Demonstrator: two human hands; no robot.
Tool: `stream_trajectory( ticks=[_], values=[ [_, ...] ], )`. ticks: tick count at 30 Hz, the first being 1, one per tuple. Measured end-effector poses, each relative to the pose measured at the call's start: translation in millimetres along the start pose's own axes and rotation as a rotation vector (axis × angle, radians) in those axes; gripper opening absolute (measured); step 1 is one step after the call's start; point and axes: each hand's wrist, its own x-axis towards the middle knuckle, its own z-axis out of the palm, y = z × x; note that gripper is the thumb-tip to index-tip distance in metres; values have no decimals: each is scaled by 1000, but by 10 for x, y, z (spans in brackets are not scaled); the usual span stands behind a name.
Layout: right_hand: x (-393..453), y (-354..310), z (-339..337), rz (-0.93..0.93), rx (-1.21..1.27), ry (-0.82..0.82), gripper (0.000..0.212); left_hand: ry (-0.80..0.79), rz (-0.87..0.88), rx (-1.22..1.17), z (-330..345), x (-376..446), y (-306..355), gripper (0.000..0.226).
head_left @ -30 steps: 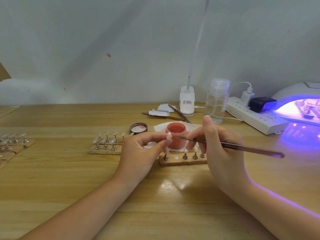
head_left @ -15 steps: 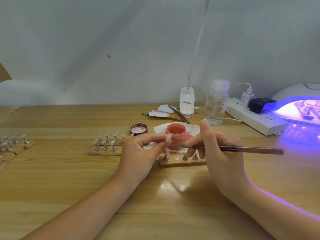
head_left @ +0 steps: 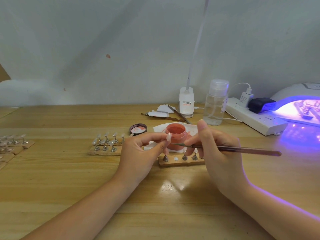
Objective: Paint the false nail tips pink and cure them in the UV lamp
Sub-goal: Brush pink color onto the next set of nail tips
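My left hand (head_left: pixel 138 153) pinches a pale false nail tip (head_left: pixel 169 137) on its small stand, held up in front of the open jar of pink gel (head_left: pixel 175 133). My right hand (head_left: pixel 218 153) grips a thin brush (head_left: pixel 242 150); its bristle end points left and lies just below the nail tip. Under my hands sits a wooden holder strip (head_left: pixel 180 161) with several metal stands and one bare slot. At the far right the UV lamp (head_left: pixel 301 108) glows violet with strips of nail tips inside.
A wooden strip with several clear nail tips (head_left: pixel 105 144) lies left of my hands; more strips (head_left: pixel 12 144) sit at the table's left edge. The jar lid (head_left: pixel 138 129), a tissue (head_left: pixel 192 128), tools (head_left: pixel 166 116), a clear bottle (head_left: pixel 216 103), a lamp base (head_left: pixel 186 103) and a power strip (head_left: pixel 254 116) stand behind.
My right hand has levelled the brush and drawn its bristle end down from the jar's rim toward the nail tip. My left hand keeps the nail tip almost still.
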Motion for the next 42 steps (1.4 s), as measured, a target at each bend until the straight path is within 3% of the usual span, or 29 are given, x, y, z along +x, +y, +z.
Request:
stream_trajectory(
  ticks=[5,9,14,18,23,28,32,37,42],
  values=[
    [20,9,-11,-45,-118,-37,37,2,26,33,-2,9,-6,11],
    [31,11,-43,-18,-36,-13,39,9,42,47,0,3,-9,17],
    [41,-1,-35,-81,-137,-74,33,7,19,49,-3,7,-16,12],
    [35,14,-48,-50,-63,-60,41,9,26,67,-7,3,-9,19],
    [64,21,-41,-99,-204,-120,41,11,8,87,-10,3,-25,15],
    [48,15,-59,-63,-122,-47,42,15,-10,89,-6,11,-26,16],
    [65,16,-53,-103,-239,-128,41,19,-21,87,-2,8,-29,15],
    [59,7,-59,-60,-119,-60,43,28,-33,77,0,7,-35,15],
    [63,8,-58,-44,-163,-123,41,25,-36,76,0,3,-37,15]
  ],
)
